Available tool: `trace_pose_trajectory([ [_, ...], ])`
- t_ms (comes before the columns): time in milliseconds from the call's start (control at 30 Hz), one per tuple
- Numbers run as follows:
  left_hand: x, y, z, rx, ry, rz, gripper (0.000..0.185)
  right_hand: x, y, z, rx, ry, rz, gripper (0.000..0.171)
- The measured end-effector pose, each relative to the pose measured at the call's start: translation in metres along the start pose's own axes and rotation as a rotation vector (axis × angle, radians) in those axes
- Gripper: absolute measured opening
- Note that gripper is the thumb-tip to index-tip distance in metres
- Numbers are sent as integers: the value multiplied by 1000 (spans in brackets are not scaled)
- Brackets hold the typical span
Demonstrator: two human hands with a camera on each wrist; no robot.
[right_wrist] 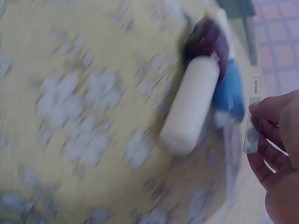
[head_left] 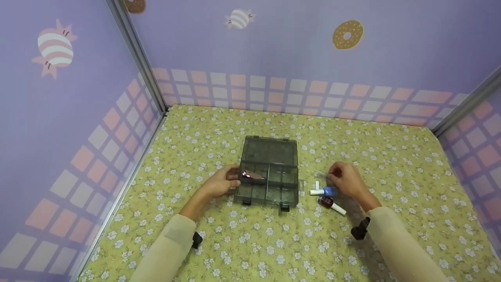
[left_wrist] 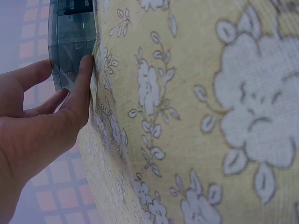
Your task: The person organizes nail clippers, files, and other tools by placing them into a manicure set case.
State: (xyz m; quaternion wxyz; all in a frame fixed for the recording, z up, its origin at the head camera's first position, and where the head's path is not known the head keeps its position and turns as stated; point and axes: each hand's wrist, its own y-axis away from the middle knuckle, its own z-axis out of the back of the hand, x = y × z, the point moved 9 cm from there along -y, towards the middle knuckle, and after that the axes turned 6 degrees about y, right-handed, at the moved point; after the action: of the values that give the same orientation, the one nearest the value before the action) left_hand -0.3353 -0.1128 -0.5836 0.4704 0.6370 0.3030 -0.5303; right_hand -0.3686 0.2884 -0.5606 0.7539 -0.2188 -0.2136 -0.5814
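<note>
A smoky see-through compartment box lies open mid-table, lid folded back. A pink item lies in its left rear cell. My left hand rests against the box's left wall, with my thumb and fingers fairly straight. My right hand is right of the box and pinches a thin clear strip marked "MANICURE". Just below it lie a blue bottle and a dark red bottle, both with white caps. They appear blurred in the right wrist view, dark red and blue.
The table is covered by a yellow floral cloth. Purple walls with a pink-and-white grid close it in at the left, back and right, with metal corner posts. Both forearms in cream sleeves come in from the near edge.
</note>
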Motion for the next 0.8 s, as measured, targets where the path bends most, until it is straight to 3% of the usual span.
trace_pose_trajectory([
  [233,2,1,0,2,-14,2,61,49,-13,-11,30,-128,67,6],
  [500,-3,0,-1,15,0,-24,61,114,-24,-36,52,-138,226,5],
  [800,-1,1,0,-3,-13,-8,62,134,-29,-62,78,-66,259,5],
])
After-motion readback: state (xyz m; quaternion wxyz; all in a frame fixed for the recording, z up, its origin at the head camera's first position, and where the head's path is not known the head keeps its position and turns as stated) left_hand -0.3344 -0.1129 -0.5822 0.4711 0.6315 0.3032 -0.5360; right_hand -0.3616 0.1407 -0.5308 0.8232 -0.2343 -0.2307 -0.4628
